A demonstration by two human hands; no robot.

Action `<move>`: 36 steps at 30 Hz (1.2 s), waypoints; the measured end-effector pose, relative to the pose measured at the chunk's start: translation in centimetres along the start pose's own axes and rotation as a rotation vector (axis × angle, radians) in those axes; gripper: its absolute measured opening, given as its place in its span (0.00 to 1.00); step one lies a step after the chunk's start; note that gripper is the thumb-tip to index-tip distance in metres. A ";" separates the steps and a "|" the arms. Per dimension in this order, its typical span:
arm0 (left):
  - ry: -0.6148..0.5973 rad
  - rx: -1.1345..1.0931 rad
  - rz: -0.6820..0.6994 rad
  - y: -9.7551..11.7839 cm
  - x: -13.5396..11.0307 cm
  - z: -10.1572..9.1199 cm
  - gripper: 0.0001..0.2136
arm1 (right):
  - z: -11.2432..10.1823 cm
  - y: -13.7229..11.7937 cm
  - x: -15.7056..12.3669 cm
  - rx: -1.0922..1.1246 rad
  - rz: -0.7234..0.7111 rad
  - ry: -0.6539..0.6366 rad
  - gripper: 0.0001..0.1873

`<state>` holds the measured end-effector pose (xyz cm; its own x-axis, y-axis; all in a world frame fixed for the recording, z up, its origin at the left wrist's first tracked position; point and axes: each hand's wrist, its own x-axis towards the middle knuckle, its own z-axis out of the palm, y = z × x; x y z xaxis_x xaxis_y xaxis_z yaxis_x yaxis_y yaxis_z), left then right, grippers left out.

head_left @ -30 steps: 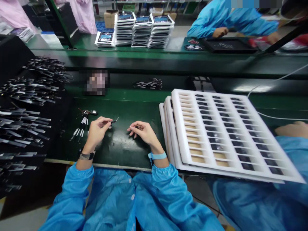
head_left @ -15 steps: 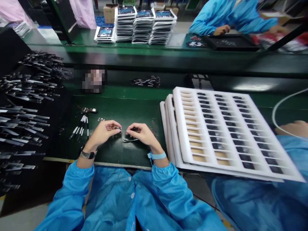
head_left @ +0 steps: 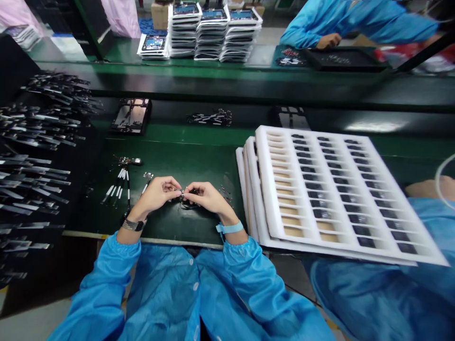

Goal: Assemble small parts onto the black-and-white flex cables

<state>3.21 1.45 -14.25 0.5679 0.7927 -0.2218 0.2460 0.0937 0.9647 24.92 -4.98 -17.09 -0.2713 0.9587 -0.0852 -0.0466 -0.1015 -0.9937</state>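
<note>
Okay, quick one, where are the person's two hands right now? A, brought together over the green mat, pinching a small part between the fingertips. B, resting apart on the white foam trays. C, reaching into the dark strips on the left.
A: the left hand and right hand meet fingertip to fingertip on a small part above the green mat, with the white foam trays off to the right.

Green bench mat (head_left: 199, 163) — stacked white foam trays (head_left: 263, 189) at right, loose flex strips (head_left: 115, 189) at left.

White foam trays (head_left: 341, 189), stacked boxes (head_left: 213, 33)
</note>
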 end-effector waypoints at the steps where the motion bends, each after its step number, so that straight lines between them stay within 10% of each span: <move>1: -0.005 -0.001 -0.002 0.0 0.0 0.1 0.14 | 0.0 0.0 0.0 0.003 0.011 -0.002 0.19; 36: -0.019 0.022 -0.095 -0.1 0.2 1.1 0.08 | -0.4 1.6 0.2 0.090 0.166 -0.062 0.21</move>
<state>4.17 0.99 -14.52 0.5558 0.7695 -0.3145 0.3161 0.1543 0.9361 25.22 -4.87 -18.72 -0.3414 0.9087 -0.2402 -0.0814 -0.2832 -0.9556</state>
